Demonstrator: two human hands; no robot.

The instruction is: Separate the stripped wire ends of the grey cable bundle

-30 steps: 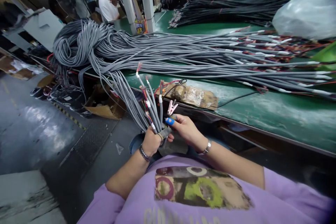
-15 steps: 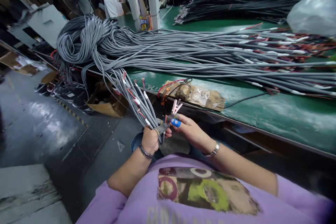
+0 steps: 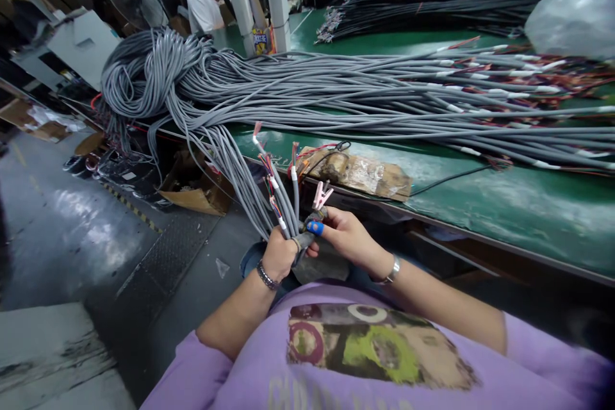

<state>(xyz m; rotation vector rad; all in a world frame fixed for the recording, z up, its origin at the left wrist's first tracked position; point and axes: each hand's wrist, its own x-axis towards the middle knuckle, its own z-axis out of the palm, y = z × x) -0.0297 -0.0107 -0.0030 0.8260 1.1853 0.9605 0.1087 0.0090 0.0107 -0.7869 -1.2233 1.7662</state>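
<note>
Gripping grey cables (image 3: 283, 195), left hand (image 3: 277, 255)

A bunch of grey cables (image 3: 283, 195) with stripped coloured wire ends is held upright, and a pink clip (image 3: 321, 194) is kept just beside it.

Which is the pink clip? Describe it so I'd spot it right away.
Start at the green workbench under the great pile of grey cables. At its near edge, before the brown taped pad, the right hand holds a small pink clip pointing up. It stands beside the cable ends gripped by the left hand; nothing else there is pink.
</note>
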